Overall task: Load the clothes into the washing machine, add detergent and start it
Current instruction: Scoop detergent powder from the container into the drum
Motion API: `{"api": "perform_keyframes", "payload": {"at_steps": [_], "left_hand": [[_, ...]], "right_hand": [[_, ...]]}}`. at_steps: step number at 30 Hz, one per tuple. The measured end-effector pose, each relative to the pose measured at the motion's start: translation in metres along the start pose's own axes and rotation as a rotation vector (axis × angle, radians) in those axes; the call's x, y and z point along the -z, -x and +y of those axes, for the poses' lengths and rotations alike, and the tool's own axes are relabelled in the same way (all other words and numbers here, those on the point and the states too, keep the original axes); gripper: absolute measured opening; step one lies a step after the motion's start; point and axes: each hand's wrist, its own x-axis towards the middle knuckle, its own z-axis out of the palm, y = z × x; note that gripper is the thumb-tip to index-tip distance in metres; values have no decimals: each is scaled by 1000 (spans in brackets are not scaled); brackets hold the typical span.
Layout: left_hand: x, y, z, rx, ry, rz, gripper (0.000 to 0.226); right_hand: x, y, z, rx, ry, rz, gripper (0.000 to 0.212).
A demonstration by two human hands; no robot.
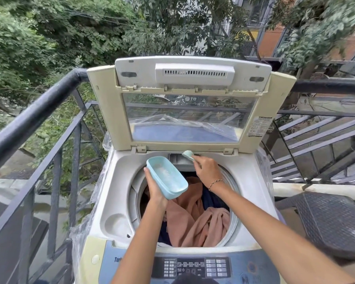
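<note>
A top-loading washing machine [119, 181] stands before me with its lid [189, 95] raised. Peach and dark blue clothes [195, 220] lie in the drum. My left hand [156, 189] holds a light blue detergent box [166, 177] over the drum's left rim; white powder shows inside it. My right hand [206, 168] grips a small light blue scoop [188, 154], tipped over the detergent drawer [177, 158] at the back edge of the opening. The control panel [193, 267] is at the bottom of the view.
A black metal railing [35, 111] runs along the left and behind the machine, with trees beyond. A dark woven chair [332, 220] stands at the right. Clear plastic wrap covers the machine's sides.
</note>
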Motion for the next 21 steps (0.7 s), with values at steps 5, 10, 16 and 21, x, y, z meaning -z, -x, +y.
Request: {"api": "perform_keyframes", "payload": {"at_steps": [5,10,16,21], "left_hand": [[-3,4,-1,26,-1,6,81],[-11,19,-4,52,93,-78,70],[-8,35,-6,105,189,-160,67],[-11,47,-11,119,120,-167,74]], "right_hand": [[7,2,-23,-253,-418,92,21],[5,15,-48,-102,-379,64,20],[4,40,-52,82,-322,35,21],[11,54,-36,-201,-396,69,19]]}}
